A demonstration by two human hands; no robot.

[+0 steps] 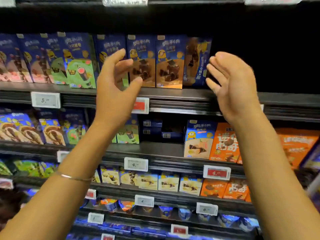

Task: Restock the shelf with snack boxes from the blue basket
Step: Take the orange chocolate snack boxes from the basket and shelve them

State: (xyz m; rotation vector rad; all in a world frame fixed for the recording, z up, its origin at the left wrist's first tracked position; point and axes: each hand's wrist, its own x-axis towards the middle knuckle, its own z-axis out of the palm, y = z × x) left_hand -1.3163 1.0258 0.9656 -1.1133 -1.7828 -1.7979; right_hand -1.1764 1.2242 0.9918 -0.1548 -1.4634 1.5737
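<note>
Blue snack boxes with brown chocolate pictures [168, 66] stand in a row on the upper shelf [173, 94]. The rightmost box [196, 63] is turned at an angle, its side panel facing out. My left hand [116, 80] is raised in front of the row with fingers spread and relaxed, holding nothing. My right hand [230, 78] is up just right of the angled box, fingertips near or touching its right edge, not gripping it. The blue basket is out of view.
Right of the angled box the upper shelf is dark and bare. Green-fronted boxes [79, 70] stand left of my left hand. Lower shelves hold cream and orange boxes [223, 144], with price tags [45, 100] on the shelf edges.
</note>
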